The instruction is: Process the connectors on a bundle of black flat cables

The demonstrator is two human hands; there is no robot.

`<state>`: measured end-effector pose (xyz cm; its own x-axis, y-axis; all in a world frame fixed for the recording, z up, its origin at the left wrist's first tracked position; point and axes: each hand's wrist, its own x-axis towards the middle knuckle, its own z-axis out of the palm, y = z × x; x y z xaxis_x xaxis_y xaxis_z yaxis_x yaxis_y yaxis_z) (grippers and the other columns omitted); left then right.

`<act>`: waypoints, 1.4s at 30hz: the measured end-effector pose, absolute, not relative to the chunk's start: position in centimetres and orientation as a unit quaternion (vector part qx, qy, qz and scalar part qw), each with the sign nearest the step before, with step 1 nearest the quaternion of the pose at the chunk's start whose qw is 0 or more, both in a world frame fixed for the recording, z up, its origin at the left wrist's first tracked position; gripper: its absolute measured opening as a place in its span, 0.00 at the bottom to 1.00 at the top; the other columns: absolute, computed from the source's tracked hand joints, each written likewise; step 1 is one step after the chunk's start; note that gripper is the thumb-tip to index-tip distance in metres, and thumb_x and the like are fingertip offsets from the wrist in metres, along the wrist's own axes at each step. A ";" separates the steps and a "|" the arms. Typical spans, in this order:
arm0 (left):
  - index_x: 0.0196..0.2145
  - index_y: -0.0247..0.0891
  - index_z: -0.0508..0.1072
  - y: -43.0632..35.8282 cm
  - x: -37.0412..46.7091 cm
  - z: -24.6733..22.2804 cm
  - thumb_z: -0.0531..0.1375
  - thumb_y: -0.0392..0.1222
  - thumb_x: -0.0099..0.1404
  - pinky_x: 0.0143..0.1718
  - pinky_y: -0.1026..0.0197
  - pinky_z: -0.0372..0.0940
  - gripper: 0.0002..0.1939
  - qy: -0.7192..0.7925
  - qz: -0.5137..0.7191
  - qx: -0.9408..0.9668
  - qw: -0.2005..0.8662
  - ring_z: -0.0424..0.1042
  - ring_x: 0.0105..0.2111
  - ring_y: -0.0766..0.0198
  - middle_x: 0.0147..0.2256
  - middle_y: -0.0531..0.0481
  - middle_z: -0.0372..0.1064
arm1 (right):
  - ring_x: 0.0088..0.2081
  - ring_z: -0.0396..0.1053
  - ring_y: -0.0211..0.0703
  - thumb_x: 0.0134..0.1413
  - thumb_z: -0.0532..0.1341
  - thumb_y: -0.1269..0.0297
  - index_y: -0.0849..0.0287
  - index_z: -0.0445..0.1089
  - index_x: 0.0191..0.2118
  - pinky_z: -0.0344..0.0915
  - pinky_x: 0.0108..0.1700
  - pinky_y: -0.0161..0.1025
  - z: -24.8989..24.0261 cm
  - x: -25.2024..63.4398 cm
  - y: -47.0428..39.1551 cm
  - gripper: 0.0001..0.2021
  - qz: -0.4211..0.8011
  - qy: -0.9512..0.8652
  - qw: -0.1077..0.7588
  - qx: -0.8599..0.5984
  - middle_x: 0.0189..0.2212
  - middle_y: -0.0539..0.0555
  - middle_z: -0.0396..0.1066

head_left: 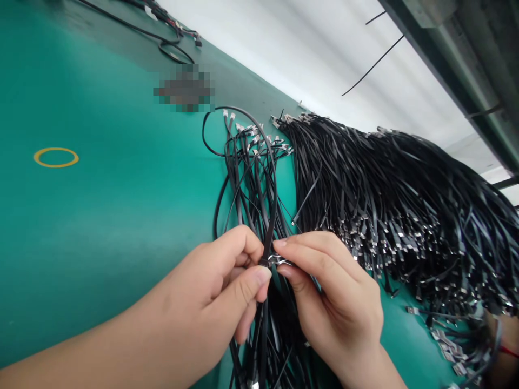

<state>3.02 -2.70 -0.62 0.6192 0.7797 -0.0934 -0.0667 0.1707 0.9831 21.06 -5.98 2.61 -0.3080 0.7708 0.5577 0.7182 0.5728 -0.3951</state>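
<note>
Near the lower middle, my left hand [227, 286] pinches a flat black cable [271, 216] between thumb and fingers. The cable rises from the pinch and loops over to the left. Close on its right, my right hand [336, 297] is closed on a small shiny metal piece [278, 260], whose end touches or nearly touches the cable at my left fingertips. Beneath both hands lies a loose bundle of black cables [257, 183] with silvery connectors at its far end.
A large heap of black cables [365, 183] with metal plugs spreads across the right side of the green table [101, 227]. More cables [174, 38] lie at the back left. A yellow ring [55, 157] is on the left. Part of another person shows at the right edge.
</note>
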 end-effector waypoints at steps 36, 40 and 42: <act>0.35 0.41 0.63 -2.8 2.8 0.4 0.50 0.43 0.73 0.19 0.71 0.58 0.08 0.319 0.300 0.559 0.704 0.65 0.18 0.73 0.27 0.57 0.69 | 0.44 0.72 0.46 0.61 0.61 0.75 0.57 0.72 0.52 0.70 0.45 0.44 2.0 21.4 -5.9 0.14 -0.035 -0.754 0.404 -0.517 0.42 0.56 0.74; 0.31 0.39 0.62 -3.6 3.1 0.8 0.49 0.51 0.74 0.15 0.72 0.55 0.16 0.352 0.344 0.556 0.669 0.66 0.17 0.72 0.24 0.54 0.70 | 0.47 0.71 0.46 0.65 0.57 0.71 0.55 0.70 0.52 0.69 0.49 0.45 1.3 21.3 -5.9 0.13 -0.008 -0.744 0.436 -0.505 0.45 0.57 0.73; 0.30 0.39 0.61 -4.6 3.2 1.7 0.49 0.52 0.72 0.12 0.72 0.52 0.16 0.386 0.393 0.499 0.669 0.67 0.17 0.70 0.24 0.53 0.69 | 0.48 0.70 0.47 0.67 0.56 0.68 0.55 0.69 0.53 0.69 0.50 0.46 0.8 21.3 -5.7 0.12 0.025 -0.718 0.476 -0.507 0.47 0.58 0.71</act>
